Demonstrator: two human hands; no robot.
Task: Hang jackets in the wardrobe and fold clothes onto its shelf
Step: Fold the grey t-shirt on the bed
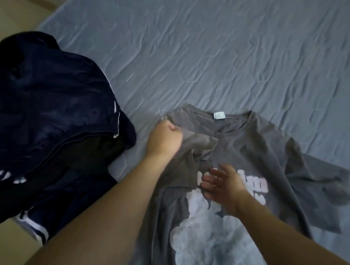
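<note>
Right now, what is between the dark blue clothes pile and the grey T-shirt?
Only a strip of bare blue-grey bedsheet separates the navy pile from the grey T-shirt, with the left hand reaching across it, in the head view.

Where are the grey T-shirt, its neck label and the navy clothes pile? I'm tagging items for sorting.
grey T-shirt (pixel 270 157): head view, on the chest fabric right of the collar.
neck label (pixel 219 115): head view, on the white tag inside the collar.
navy clothes pile (pixel 49 105): head view, on the top navy garment.
</note>
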